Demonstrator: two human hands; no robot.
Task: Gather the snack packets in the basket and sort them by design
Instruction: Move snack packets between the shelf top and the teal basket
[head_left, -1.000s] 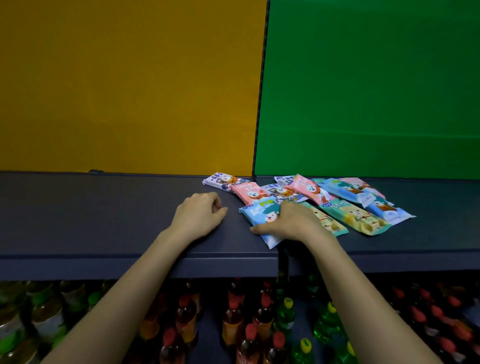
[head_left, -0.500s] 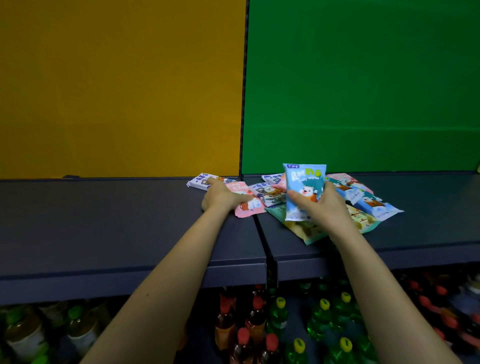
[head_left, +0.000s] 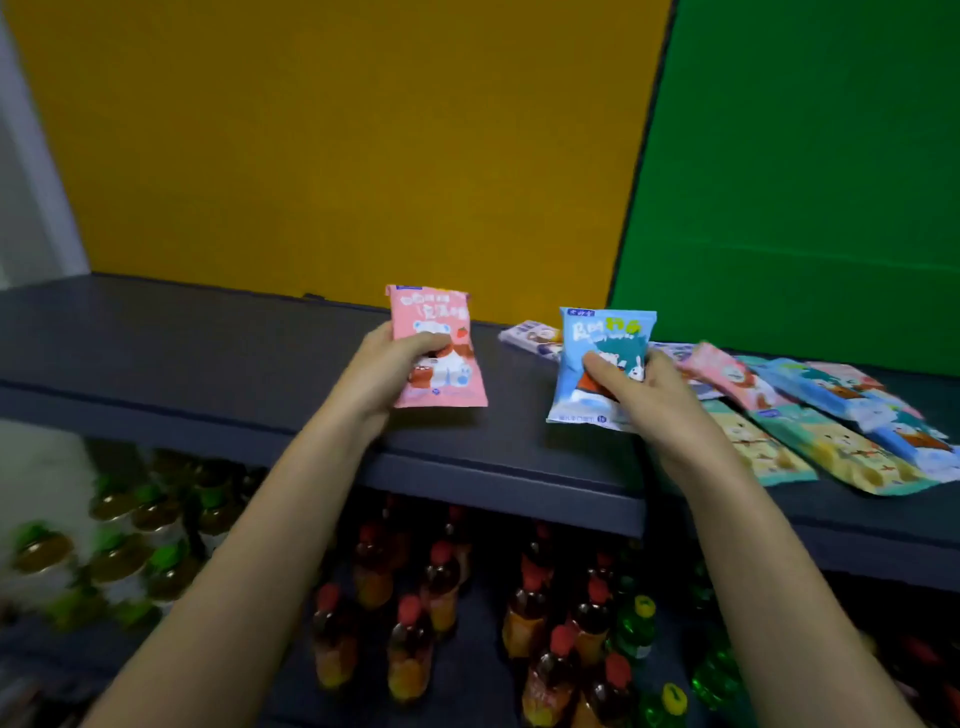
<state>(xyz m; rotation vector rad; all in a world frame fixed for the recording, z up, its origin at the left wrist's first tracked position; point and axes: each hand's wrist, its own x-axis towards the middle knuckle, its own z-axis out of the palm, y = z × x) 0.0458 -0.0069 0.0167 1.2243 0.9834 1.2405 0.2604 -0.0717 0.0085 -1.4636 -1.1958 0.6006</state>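
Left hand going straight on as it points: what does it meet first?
Likely only the yellow wall: the left hand, holding the pink packet, points over bare shelf, just left of the purple-white packet. Depth is unclear.

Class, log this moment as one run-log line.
left hand: holds pink packet | right hand: holds blue packet | other packets: lying on shelf

Left hand (head_left: 387, 370) grips pink packet (head_left: 431, 312), upright, thumb across its front, over dark shelf (head_left: 208, 353); right hand (head_left: 652, 397) grips blue packet (head_left: 605, 332), upright, at 3 o'clock of the pink one, apart from it; purple-white packet (head_left: 530, 335) flat on shelf between them; overlapping packet pile (head_left: 831, 415) at 3 o'clock of right hand; bottles (head_left: 415, 623) below shelf at 6 o'clock, blurred; yellow panel (head_left: 337, 145) at 11, green panel (head_left: 805, 182) at 1.
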